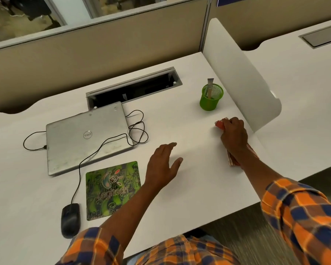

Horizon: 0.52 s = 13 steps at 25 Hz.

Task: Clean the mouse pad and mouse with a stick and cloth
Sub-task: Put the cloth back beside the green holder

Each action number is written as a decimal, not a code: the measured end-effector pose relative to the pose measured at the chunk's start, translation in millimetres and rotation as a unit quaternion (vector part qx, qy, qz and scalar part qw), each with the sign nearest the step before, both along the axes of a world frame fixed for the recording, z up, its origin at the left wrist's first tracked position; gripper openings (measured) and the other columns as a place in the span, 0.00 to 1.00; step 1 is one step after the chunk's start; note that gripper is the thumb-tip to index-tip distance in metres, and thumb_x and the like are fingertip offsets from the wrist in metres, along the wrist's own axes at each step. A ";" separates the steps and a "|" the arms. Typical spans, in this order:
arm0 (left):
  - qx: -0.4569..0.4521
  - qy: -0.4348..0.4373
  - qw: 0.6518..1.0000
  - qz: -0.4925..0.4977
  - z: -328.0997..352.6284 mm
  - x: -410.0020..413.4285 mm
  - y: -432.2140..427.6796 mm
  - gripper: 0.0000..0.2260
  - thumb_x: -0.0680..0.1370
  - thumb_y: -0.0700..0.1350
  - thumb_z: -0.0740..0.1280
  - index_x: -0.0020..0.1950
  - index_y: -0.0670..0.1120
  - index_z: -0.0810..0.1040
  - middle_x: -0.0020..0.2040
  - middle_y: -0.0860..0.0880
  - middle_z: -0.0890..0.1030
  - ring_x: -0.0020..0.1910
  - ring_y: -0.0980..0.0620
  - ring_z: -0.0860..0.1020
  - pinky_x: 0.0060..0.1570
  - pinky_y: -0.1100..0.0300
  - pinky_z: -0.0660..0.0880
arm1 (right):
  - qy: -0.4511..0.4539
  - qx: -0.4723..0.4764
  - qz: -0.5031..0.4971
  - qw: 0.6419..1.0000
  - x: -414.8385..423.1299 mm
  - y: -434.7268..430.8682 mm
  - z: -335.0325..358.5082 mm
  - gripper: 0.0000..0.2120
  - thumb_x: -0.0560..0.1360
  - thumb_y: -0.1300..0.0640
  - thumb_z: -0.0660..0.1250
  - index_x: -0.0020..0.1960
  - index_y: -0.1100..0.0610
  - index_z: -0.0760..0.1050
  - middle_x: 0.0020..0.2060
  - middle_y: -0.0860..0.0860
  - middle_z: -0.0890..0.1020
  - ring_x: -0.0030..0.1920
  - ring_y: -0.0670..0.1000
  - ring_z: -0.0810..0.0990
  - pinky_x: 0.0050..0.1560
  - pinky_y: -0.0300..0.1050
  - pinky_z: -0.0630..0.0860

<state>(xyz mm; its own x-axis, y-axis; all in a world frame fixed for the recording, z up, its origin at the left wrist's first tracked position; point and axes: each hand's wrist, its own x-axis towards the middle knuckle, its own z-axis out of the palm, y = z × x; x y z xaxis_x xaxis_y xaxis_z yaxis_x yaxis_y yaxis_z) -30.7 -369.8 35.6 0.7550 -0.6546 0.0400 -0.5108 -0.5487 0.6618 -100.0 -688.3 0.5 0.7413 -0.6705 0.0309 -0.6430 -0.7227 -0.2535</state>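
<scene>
A green Logitech mouse pad lies flat on the white desk, in front of a closed laptop. The black wired mouse rests on the desk just left of the pad. My left hand hovers over bare desk to the right of the pad, fingers apart and holding nothing. Farther right, my right hand is closed on a red-and-white cloth, which shows in front of the knuckles and under the wrist. A pale stick stands in a green mesh cup beyond that hand.
A closed silver Dell laptop lies at the middle left, with the mouse cable looped beside it. An open cable tray sits behind it. A white divider panel borders the desk on the right.
</scene>
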 end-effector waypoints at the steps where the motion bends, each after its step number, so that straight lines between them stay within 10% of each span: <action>1: 0.005 0.004 1.000 0.006 -0.6 -1.6 -1.1 0.24 0.82 0.58 0.69 0.76 0.53 0.72 0.67 0.56 0.77 0.66 0.53 0.76 0.59 0.50 0.78 | 0.000 0.004 0.001 1.000 1.9 -2.5 -2.4 0.18 0.76 0.67 0.68 0.66 0.63 0.78 0.55 0.63 0.80 0.55 0.68 0.77 0.47 0.62 0.80; 8: 0.027 0.014 0.999 0.034 -6.2 -5.1 7.5 0.24 0.82 0.59 0.68 0.76 0.53 0.72 0.68 0.56 0.77 0.66 0.53 0.76 0.60 0.50 0.78 | 0.023 -0.011 0.050 0.998 0.1 4.5 -29.6 0.41 0.80 0.31 0.65 0.80 0.58 0.64 0.77 0.60 0.70 0.77 0.63 0.68 0.69 0.64 0.70; 13: 0.025 0.039 0.997 0.064 -10.4 -3.7 25.7 0.23 0.82 0.56 0.70 0.75 0.53 0.72 0.65 0.55 0.78 0.64 0.54 0.78 0.59 0.51 0.78 | 0.032 -0.007 0.045 0.998 3.4 17.0 -29.4 0.49 0.78 0.24 0.54 0.84 0.60 0.55 0.82 0.62 0.62 0.83 0.62 0.59 0.80 0.64 0.57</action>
